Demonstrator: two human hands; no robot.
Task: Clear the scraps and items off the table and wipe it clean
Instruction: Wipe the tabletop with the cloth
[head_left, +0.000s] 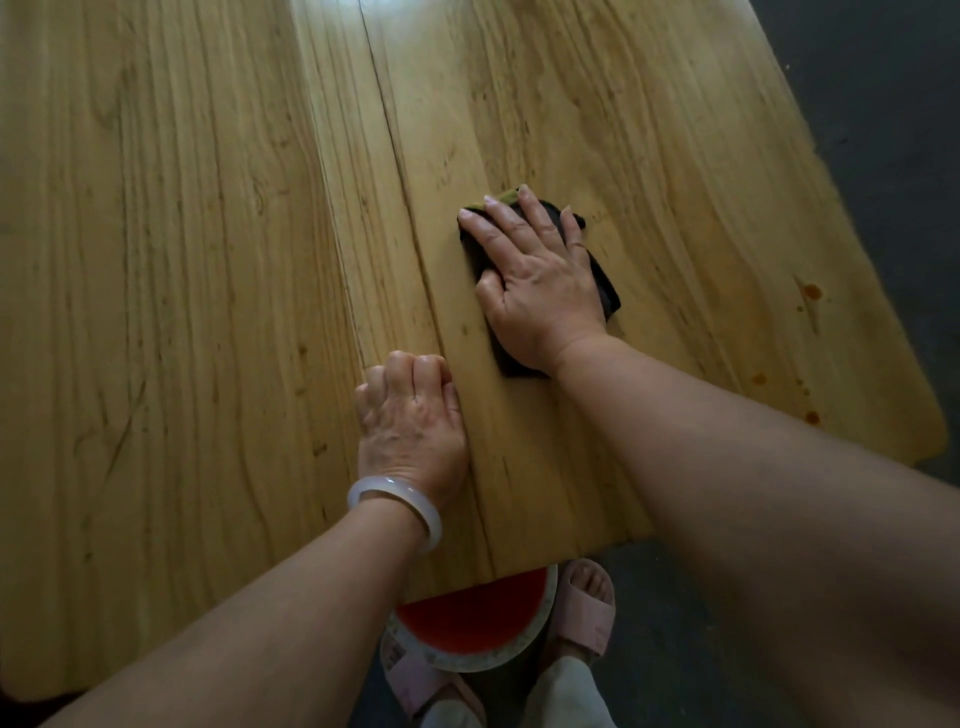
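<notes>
Scraps look gone from the desk (182, 260), the right hand (540, 280) presses a dark cloth (609, 286) flat with fingers (506, 223) spread, the left hand (410, 421) rests fisted, seemingly empty, and orange stains (812, 292) by the right edge await wiping.

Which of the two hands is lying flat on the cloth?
The right hand, fingers spread flat on the dark cloth. The left hand, the one with the pale bangle, is curled into a fist directly on the table.
</notes>
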